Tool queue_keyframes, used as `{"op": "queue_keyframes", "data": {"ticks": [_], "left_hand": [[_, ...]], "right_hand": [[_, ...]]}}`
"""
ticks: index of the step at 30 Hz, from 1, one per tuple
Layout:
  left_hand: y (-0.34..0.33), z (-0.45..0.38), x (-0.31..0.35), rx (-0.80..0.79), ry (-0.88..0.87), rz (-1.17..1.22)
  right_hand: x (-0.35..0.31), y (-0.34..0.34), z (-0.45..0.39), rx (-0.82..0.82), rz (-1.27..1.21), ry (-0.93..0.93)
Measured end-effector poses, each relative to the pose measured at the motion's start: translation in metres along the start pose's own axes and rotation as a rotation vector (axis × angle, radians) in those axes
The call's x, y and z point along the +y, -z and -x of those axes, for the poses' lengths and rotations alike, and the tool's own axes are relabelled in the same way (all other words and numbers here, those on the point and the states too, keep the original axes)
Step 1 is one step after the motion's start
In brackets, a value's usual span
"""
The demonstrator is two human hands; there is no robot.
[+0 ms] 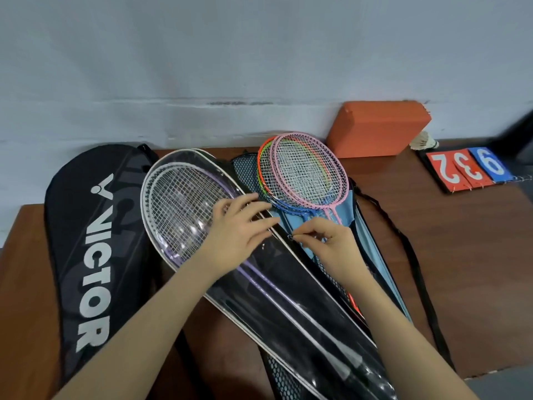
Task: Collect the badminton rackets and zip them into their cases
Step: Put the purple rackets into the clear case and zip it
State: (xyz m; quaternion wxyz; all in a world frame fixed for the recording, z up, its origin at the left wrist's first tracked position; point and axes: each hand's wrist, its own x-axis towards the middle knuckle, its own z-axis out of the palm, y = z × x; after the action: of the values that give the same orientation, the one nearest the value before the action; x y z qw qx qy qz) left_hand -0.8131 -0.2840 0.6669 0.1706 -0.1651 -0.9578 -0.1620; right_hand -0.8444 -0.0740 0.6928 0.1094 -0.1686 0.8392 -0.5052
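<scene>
A clear-fronted case with white piping lies diagonally on the table, with white and lilac rackets inside. My left hand rests on its right edge with fingers spread flat. My right hand pinches the small dark zipper pull at that edge. Behind, a pink racket, a blue one and an orange-green one lie stacked on a light blue case and a mesh case.
A black Victor racket bag lies at the left on the brown table. An orange block leans on the wall. A shuttlecock and a flip scoreboard sit at the back right. A black strap trails to the right.
</scene>
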Motion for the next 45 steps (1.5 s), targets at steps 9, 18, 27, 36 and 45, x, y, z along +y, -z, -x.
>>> {"op": "queue_keyframes", "data": {"ticks": [9,18,27,36,45], "left_hand": [[-0.01,0.003,0.005,0.095,-0.006,0.015],[-0.012,-0.017,0.004,0.149,0.094,0.132],[-0.016,-0.032,0.017,0.042,0.251,-0.024],[-0.023,-0.017,0.101,-0.344,0.23,-0.02],[-0.037,0.023,0.138,-0.141,0.344,0.064]], "right_hand": [[-0.013,-0.009,0.005,-0.019,-0.075,0.009],[0.017,0.006,0.014,0.036,0.037,0.001],[0.061,0.055,0.045,-0.165,0.218,-0.104],[0.057,0.053,0.062,-0.185,0.255,0.129],[0.063,0.058,0.082,-0.215,0.178,0.204]]}}
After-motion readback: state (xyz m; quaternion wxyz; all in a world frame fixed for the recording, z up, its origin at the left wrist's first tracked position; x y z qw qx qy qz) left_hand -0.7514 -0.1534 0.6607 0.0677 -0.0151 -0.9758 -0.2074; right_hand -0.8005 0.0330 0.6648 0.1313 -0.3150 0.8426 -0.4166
